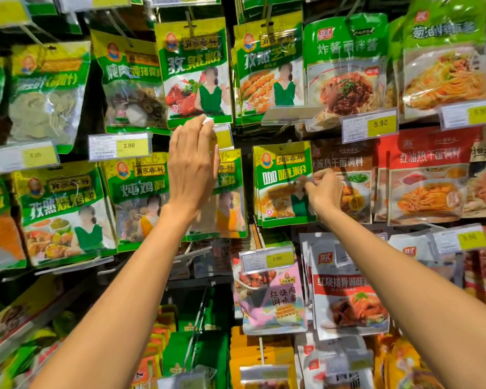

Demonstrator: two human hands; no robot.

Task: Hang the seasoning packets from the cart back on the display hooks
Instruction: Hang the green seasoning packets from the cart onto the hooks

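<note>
Up at the display wall, the right hand (324, 189) pinches the right edge of a hanging curry packet (281, 175). At its 9 o'clock the left hand (192, 167) lies flat, fingers straight, over a neighbouring packet (230, 197), with its fingertips at a yellow price tag (223, 139) at 12 o'clock.
</note>
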